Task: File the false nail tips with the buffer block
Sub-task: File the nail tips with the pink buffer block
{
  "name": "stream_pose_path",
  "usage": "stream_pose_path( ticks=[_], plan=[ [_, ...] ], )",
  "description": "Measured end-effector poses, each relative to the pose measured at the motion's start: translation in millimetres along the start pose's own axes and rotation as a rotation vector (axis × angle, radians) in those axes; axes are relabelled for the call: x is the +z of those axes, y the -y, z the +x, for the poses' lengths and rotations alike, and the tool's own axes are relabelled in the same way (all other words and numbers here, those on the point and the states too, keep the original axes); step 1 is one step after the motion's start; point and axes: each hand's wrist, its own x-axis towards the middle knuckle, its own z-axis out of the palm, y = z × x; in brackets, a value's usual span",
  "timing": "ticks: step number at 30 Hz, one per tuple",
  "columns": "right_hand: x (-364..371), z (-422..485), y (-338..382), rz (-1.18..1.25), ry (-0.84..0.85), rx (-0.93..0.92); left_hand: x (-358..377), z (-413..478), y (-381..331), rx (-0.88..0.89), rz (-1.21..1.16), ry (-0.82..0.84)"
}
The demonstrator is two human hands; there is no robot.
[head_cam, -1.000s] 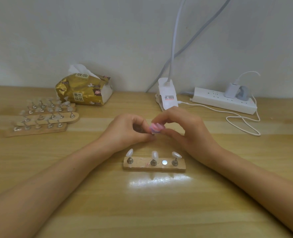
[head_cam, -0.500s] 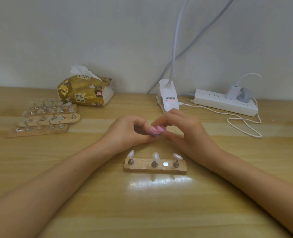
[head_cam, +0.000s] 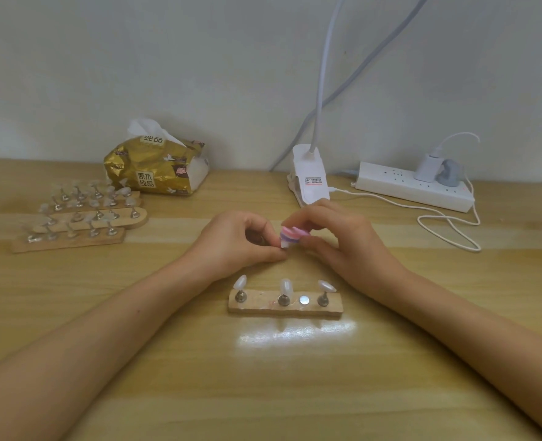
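Note:
My right hand [head_cam: 343,237] pinches a small pink and purple buffer block [head_cam: 290,235] above the middle of the table. My left hand [head_cam: 236,241] pinches a nail tip on its metal stand [head_cam: 285,245], mostly hidden by the fingers, and the block lies against the tip. Just in front of both hands sits a wooden holder [head_cam: 285,308] with three white nail tips [head_cam: 285,286] on metal stands and one bare round magnet [head_cam: 304,300].
Several wooden holders with clear nail tips [head_cam: 82,214] lie at the left. A gold tissue pack [head_cam: 156,168] stands behind them. A white clip lamp base [head_cam: 309,179] is just behind my hands; a power strip [head_cam: 414,186] with white cable [head_cam: 448,227] is at the right.
The buffer block has shifted slightly back and forth against the held tip between my fingers. Both hands stay in the same spot above the holder.

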Motion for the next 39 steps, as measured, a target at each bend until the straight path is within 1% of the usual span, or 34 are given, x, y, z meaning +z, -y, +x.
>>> stream_pose_path(
  ticks=[2,4,6,8,10,12,13,15,17,19,21,23,26,28,30,31,34,35,37,39],
  plan=[
    [-1.6,-0.2,0.0,0.000,-0.040,-0.010,-0.2,-0.2,-0.8,-0.007,0.003,-0.005],
    [-0.4,-0.3,1.5,0.006,0.000,-0.060,-0.5,-0.3,-1.3,-0.001,0.004,-0.002],
    [-0.1,0.3,1.1,0.007,0.034,0.000,-0.1,0.1,-1.0,-0.008,0.009,-0.004],
    [-2.4,0.4,0.6,-0.009,-0.012,0.053,0.0,-0.2,-0.8,-0.023,0.008,-0.005],
    [-2.2,0.2,3.3,-0.025,-0.042,-0.004,-0.4,0.0,-0.8,-0.018,0.006,-0.001],
    [0.1,-0.2,4.8,-0.025,0.009,-0.039,-0.3,0.6,-0.6,-0.010,0.009,0.000],
    [0.0,0.5,4.2,-0.021,0.021,-0.007,-0.3,0.9,-1.0,-0.011,0.009,-0.004],
    [-2.1,0.3,3.2,-0.013,-0.011,0.059,-0.1,0.0,-1.8,-0.018,0.009,-0.006],
    [-3.6,-0.2,5.0,-0.023,-0.043,0.006,-0.3,-0.5,-2.7,-0.013,0.011,-0.004],
    [-0.8,-1.3,6.4,-0.039,0.001,-0.046,-0.3,-0.7,-2.7,-0.008,0.005,-0.004],
    [-0.8,-1.2,2.9,-0.039,0.012,0.005,-0.2,-0.9,-2.5,-0.011,0.005,-0.002],
    [-3.4,-2.3,-0.4,-0.038,-0.025,0.046,0.4,-1.6,-2.4,-0.012,0.007,0.002],
    [-4.2,-3.3,1.4,-0.004,-0.072,-0.028,0.8,-2.5,-1.8,-0.011,0.012,-0.006],
    [-0.9,-3.5,2.8,0.013,-0.038,-0.082,0.5,-2.8,-1.8,-0.003,0.009,-0.007],
    [1.0,-2.4,1.0,0.012,-0.004,-0.040,0.6,-3.0,-1.7,-0.004,0.010,-0.011],
    [0.4,-2.2,-0.5,0.022,-0.019,-0.017,0.6,-2.7,-1.5,-0.008,0.014,-0.012],
    [0.1,-2.6,0.4,0.042,-0.085,-0.069,0.2,-2.3,-1.2,-0.009,0.019,-0.005],
    [1.3,-2.4,0.9,0.041,-0.063,-0.082,0.0,-2.1,-0.8,-0.005,0.017,-0.002],
    [2.6,-1.9,-0.1,0.039,-0.011,-0.043,-0.1,-1.9,-0.5,0.000,0.020,-0.005],
    [1.7,-2.3,-1.2,0.037,-0.033,-0.020,0.3,-2.0,-1.0,0.001,0.027,-0.012]
  ],
)
